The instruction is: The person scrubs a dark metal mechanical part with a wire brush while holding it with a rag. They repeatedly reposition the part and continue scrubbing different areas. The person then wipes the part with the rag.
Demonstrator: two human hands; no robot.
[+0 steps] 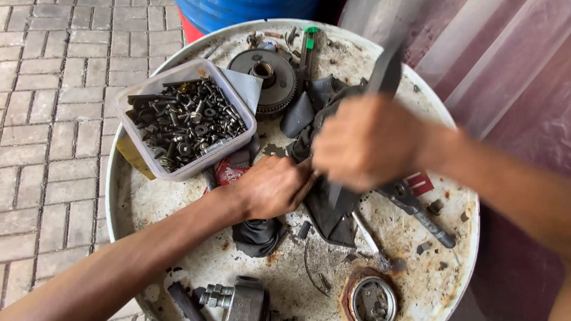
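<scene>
Rubber (333, 208), black sheet, lies mid-drum under both hands, partly cut by the look of it: ragged strips and folds spread from near the gear down to the lower middle, one loose lump (257, 236) just below the left wrist. Left hand (273, 187) lies flat, fingers closed down on the rubber, pinning it to the drum top (410, 261). Right hand (372, 142) is blurred, fist wrapped round a dark handle; a grey blade (334, 193) pokes out below the fist onto the rubber, the dark end (385, 71) sticks up above. Looks like a knife, blur stops me being sure.

Progress, judged only from layout: cutting seems under way, not finished. The sheet under the blade looks to be one piece, edges uneven. No neat cut-out shape visible anywhere. Cannot tell how far the cut runs, the hands cover it.

Around:
- Plastic tub (185, 122) of bolts and nuts, upper left, well apart from the blade.
- Gear (264, 74) behind the rubber, touching its top folds.
- Pliers (419, 211) right of the rubber, under the right forearm.
- Brush (372, 242) just beside the rubber's lower edge.
- Round rusty cap (372, 297) at the bottom rim.
- Metal part (238, 300) bottom centre.
- Red scrap (229, 172) next to the left hand.
- Drum top rusty, littered with small bits.
</scene>
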